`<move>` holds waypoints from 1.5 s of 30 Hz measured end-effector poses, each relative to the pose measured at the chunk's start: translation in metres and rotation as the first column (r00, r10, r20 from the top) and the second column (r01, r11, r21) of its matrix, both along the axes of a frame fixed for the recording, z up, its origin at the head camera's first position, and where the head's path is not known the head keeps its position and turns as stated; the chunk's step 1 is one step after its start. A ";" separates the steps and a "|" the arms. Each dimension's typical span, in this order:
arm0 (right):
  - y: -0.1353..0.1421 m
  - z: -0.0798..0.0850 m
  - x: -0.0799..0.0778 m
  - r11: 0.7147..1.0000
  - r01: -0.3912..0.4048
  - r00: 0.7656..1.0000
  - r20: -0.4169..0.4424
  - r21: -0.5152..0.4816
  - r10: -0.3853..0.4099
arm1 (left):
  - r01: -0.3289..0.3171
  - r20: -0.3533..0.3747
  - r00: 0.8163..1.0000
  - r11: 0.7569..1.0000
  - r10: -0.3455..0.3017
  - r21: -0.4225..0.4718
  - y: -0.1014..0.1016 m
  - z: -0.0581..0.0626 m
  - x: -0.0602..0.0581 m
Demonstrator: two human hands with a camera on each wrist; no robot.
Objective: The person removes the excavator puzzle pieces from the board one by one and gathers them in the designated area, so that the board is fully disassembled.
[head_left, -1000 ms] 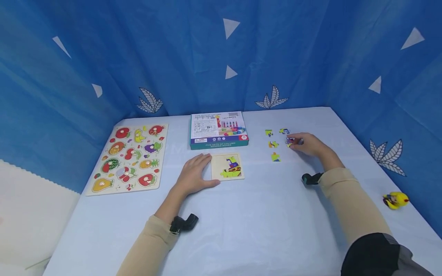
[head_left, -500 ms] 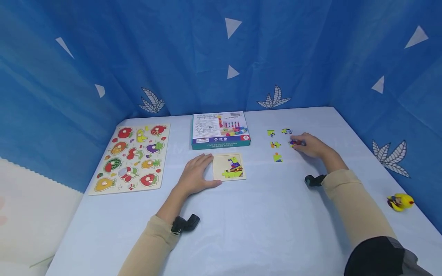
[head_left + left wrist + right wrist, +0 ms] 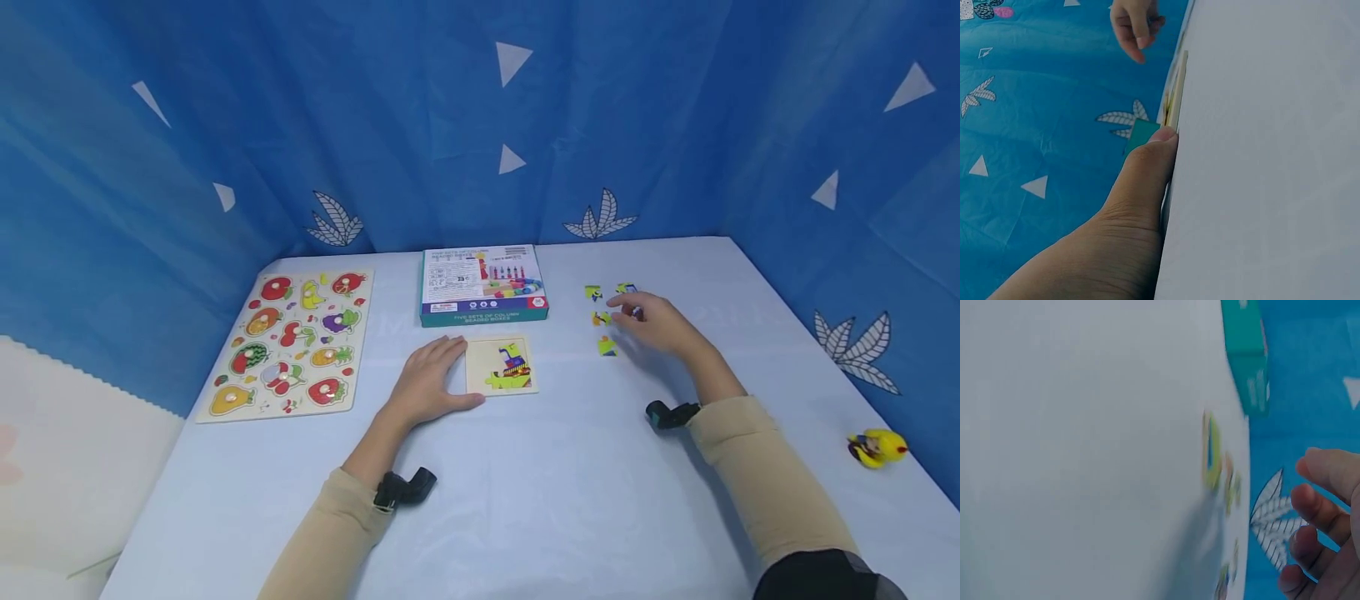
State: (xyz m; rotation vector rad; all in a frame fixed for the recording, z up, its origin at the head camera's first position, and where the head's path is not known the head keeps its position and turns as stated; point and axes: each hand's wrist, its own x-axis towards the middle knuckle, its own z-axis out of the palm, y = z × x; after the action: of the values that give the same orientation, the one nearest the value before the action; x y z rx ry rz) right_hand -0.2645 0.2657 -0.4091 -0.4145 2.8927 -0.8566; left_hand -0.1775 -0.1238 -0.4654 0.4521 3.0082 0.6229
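A small square wooden puzzle board (image 3: 483, 358) lies on the table, with a patch of joined pieces picturing a vehicle at its lower right. My left hand (image 3: 425, 383) rests at its left side, fingers extended near the upper left corner and thumb at the lower left; the left wrist view has the thumb (image 3: 1141, 169) against the board's edge. My right hand (image 3: 656, 323) hovers over the loose jigsaw pieces, fingers loosely bent with nothing between them. One piece (image 3: 607, 347) lies in front, another (image 3: 602, 318) by the fingertips, and a purple one (image 3: 637, 313) is partly hidden by the hand.
A fruit peg puzzle (image 3: 288, 342) lies at the left of the table. Behind the small board is a flat boxed bead set (image 3: 483, 285). A yellow duck toy (image 3: 877, 447) sits near the right edge. Blue curtains (image 3: 465, 125) enclose the back and sides.
My right hand has let go of the purple piece, which now lies turned on the table, and has shifted left and lifted slightly. My left hand stays at the board.
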 end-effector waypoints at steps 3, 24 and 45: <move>-0.019 0.005 0.010 0.998 -0.060 0.998 -0.015 -0.013 0.060 | -0.001 0.000 1.000 1.000 0.001 0.004 0.000 0.001 0.001; -0.149 -0.014 0.065 0.879 -0.452 0.889 0.001 0.151 0.457 | 0.016 -0.006 1.000 1.000 -0.016 -0.003 0.002 -0.002 0.001; -0.162 -0.023 0.063 0.874 -0.473 0.880 0.019 0.109 0.474 | 0.017 -0.014 1.000 1.000 -0.017 -0.002 -0.002 -0.002 -0.001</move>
State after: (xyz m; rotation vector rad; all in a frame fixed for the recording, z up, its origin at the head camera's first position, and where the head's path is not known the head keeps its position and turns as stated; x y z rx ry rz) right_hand -0.2015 0.1035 -0.4324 -1.0588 2.6342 -0.6057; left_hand -0.1786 -0.1258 -0.4671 0.4838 3.0140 0.6183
